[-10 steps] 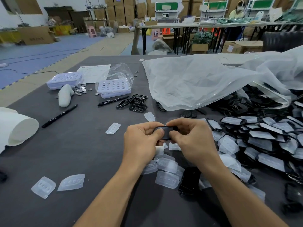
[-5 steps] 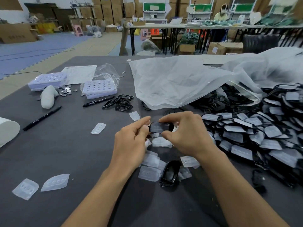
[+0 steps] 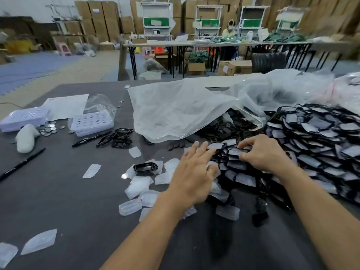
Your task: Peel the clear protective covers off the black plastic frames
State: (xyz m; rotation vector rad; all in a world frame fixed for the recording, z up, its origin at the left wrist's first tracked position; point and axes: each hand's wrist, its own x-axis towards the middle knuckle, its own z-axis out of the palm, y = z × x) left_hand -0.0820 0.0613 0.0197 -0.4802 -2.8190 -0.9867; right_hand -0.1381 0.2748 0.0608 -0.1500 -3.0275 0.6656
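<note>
Right: I see the heap of covered frames [image 3: 321, 145] on the table [image 3: 58, 211], with the plastic bag [image 3: 175, 110] behind it and partly over it.
Centre: loose covers [image 3: 138, 185] lie left of the heap, with one bare frame [image 3: 145, 167] on them.
Left rear: two trays [image 3: 91, 122], coins [image 3: 47, 129] between them, paper [image 3: 66, 106] behind.
Before the trays: a pen [image 3: 90, 139], with a small pile of frames [image 3: 120, 138] just right of it.
Hands: left hand [image 3: 192, 172] over the heap's left edge; right hand [image 3: 266, 152] on the heap, pinching a covered frame [image 3: 236, 152].

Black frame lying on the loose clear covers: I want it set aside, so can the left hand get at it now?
Probably yes: the black frame lies uncovered just left of the open, empty left hand, with nothing between them.
</note>
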